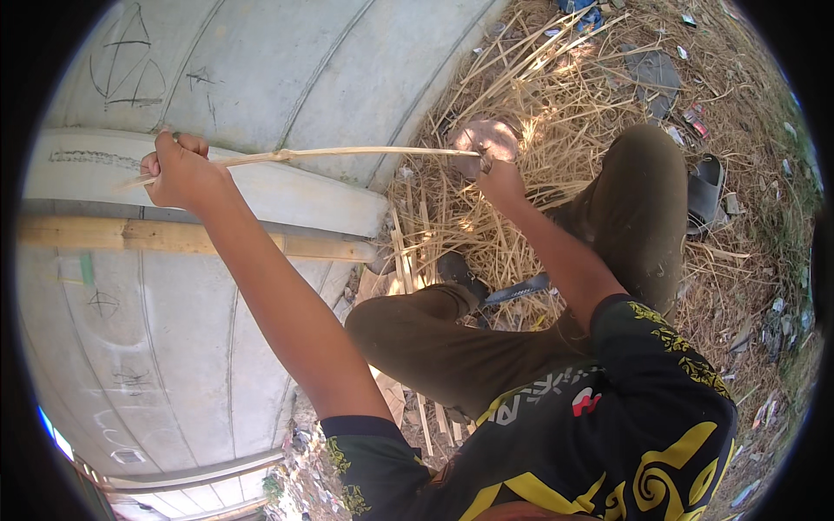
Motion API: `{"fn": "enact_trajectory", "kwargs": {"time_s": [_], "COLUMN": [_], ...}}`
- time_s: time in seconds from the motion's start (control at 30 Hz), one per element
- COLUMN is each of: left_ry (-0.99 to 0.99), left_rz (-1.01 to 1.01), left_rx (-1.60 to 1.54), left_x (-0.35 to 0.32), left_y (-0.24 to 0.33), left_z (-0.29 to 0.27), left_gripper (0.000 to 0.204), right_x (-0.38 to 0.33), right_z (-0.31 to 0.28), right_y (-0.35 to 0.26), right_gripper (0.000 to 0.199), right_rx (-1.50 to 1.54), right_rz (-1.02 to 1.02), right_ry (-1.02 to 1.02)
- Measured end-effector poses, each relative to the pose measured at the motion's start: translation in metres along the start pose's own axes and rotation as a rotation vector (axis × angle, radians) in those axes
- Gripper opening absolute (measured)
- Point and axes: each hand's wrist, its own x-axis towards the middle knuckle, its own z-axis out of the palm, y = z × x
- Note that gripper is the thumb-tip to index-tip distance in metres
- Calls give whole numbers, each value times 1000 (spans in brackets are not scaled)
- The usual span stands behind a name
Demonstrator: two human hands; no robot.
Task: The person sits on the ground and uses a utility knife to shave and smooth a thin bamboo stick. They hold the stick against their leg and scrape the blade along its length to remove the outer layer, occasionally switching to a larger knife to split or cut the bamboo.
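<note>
A long, thin pale bamboo strip (347, 151) stretches between my two hands, bowing slightly, with a node along it. My left hand (184, 172) is closed around one end, in front of the grey wall, and a short frayed piece sticks out past the fist. At the other end my right hand (501, 181) is closed at the strip's tip. A small dark thing shows by its fingers, too small to name. Just behind the right hand is a round, pale wooden block (483, 137), partly hidden by it.
Split bamboo strips and shavings (539, 95) litter the ground. A thick bamboo pole (174, 236) runs along the panelled wall (261, 69) at left. A long grey object (519, 288) lies between my bent legs. A dark sandal (704, 193) sits at right among scraps.
</note>
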Motion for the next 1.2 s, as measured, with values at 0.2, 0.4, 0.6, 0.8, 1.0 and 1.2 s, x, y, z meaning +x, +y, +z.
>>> {"fn": "enact_trajectory", "kwargs": {"time_s": [0.2, 0.4, 0.6, 0.8, 1.0, 1.2], "left_ry": [0, 17, -23, -4, -71, -16], "left_rz": [2, -36, 0, -6, -13, -39], "left_rx": [-22, -1, -10, -10, 16, -24], "left_x": [2, -6, -3, -4, -11, 2], "left_y": [-8, 6, 2, 4, 5, 4], "left_z": [-6, 15, 9, 11, 13, -16], "left_gripper": [43, 40, 40, 42, 45, 48], "right_x": [-15, -25, -14, -26, -22, -23], "right_z": [-11, 37, 9, 5, 18, 5], "right_y": [-52, 57, -21, -33, 63, -32], "right_gripper": [29, 33, 35, 24, 35, 34], "right_rx": [420, -243, 75, 360, -22, 180], "right_rz": [-368, 24, -138, -397, 261, -50], "right_ry": [164, -217, 48, 107, -213, -23]}}
